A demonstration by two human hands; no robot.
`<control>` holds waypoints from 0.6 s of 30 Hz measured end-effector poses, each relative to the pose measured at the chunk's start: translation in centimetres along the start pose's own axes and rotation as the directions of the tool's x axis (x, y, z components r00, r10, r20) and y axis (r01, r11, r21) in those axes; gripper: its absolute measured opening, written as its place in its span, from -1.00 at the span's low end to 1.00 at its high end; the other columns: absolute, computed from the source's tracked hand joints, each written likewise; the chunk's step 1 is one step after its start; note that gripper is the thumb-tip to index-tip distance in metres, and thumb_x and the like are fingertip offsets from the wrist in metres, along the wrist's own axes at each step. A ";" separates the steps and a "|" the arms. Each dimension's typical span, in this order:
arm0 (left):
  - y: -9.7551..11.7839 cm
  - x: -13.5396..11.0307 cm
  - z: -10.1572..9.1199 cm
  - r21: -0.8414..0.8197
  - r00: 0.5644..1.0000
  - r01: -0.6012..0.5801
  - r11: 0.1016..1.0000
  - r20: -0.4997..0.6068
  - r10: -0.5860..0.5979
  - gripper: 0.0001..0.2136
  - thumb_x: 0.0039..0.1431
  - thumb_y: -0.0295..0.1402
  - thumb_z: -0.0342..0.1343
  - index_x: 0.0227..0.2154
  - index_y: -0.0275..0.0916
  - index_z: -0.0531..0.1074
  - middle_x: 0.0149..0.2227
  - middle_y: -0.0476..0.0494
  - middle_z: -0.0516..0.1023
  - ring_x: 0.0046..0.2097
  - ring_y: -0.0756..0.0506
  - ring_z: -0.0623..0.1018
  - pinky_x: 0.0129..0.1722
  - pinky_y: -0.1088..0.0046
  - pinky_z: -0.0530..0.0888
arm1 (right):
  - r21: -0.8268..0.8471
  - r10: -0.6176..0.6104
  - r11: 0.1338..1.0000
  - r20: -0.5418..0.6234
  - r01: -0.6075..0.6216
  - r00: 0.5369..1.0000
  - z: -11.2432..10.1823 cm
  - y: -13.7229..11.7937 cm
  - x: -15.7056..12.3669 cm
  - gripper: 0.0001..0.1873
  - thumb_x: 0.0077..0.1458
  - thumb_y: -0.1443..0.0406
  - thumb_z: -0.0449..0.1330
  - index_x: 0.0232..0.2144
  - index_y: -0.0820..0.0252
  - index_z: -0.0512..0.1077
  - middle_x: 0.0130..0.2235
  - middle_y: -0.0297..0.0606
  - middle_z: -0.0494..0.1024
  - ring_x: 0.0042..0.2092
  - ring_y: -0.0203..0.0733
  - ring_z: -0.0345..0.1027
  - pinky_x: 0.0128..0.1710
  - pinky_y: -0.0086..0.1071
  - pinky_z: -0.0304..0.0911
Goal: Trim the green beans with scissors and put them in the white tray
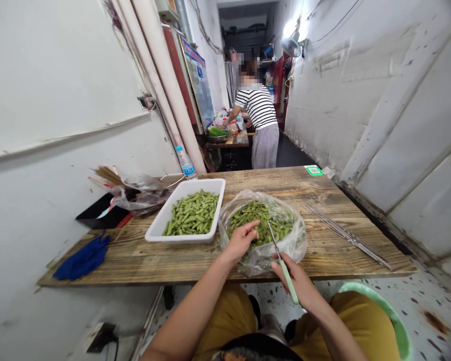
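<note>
In the head view, a clear bag [296, 245] is set on the table [334, 198], close to its near edge, its mouth spread and pods [253, 213] exposed inside. The left hand [243, 239] is held over these pods, index finger extended and the other fingers partly bent; whether a pod is pinched cannot be told. By the right hand [295, 281], at the near side of the bag, the green handle of what look like scissors [287, 281] is gripped, the tips pointed away over the pods.

Just left of the bag, a white tray [180, 239] is well stocked with more pods. The tray's share may be judged the finished part and the bag's the part left; a good amount remains in the bag, so the work is taken to be well under way. Whether the pods have been trimmed cannot be made out.

Room for moving is most limited left of the bag, where the tray's rim is close. Right of the bag, a stretch of table is left before the skewers [349, 236]; beyond it, boards run to the far edge. At the near side, little table is left between bag and edge, and the right forearm is held past it.
</note>
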State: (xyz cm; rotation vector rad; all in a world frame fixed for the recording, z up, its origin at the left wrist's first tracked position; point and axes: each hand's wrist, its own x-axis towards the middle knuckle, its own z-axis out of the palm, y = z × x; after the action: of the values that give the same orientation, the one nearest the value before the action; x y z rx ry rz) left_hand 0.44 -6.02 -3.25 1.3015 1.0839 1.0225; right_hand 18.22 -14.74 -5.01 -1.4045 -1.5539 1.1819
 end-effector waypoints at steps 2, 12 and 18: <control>-0.3 -0.3 -0.1 0.078 0.997 -0.073 0.994 0.026 0.071 -0.57 0.02 -0.37 0.09 0.00 -0.34 0.36 -0.54 0.04 0.43 -0.48 0.08 0.35 -0.40 0.57 0.27 | -0.035 -0.009 0.999 -0.002 0.009 1.000 -0.1 0.0 0.1 -0.49 0.04 -0.04 0.09 -0.12 0.21 0.38 -0.52 -0.30 0.47 -0.43 -0.16 0.37 -0.45 -0.39 0.25; -0.3 -0.8 0.1 0.143 0.997 -0.013 0.990 -0.074 0.024 -0.77 -0.06 -0.24 0.17 -0.46 -0.36 0.49 -0.52 -0.05 0.48 -0.45 0.02 0.38 -0.40 0.53 0.28 | -0.132 -0.045 0.990 0.104 0.058 0.994 -0.3 -0.3 0.1 -0.52 0.10 0.02 0.07 -0.11 0.28 0.36 -0.28 -0.17 0.53 -0.23 -0.09 0.38 -0.16 -0.30 0.25; 0.2 -1.0 0.3 0.192 1.000 -0.003 0.981 -0.008 0.005 -0.76 -0.06 -0.24 0.16 -0.45 -0.36 0.49 -0.49 -0.05 0.47 -0.44 0.03 0.35 -0.40 0.53 0.26 | 0.037 -0.026 0.999 0.116 0.021 0.993 -0.3 0.3 0.1 -0.59 0.00 0.03 0.18 -0.23 0.21 0.42 -0.48 -0.35 0.44 -0.44 -0.25 0.31 -0.43 -0.44 0.25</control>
State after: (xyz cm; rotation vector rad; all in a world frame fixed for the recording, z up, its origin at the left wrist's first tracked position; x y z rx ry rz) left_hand 0.51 -7.05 -2.99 1.4552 1.2099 0.9446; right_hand 18.53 -14.60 -5.18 -1.3107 -1.6163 1.2916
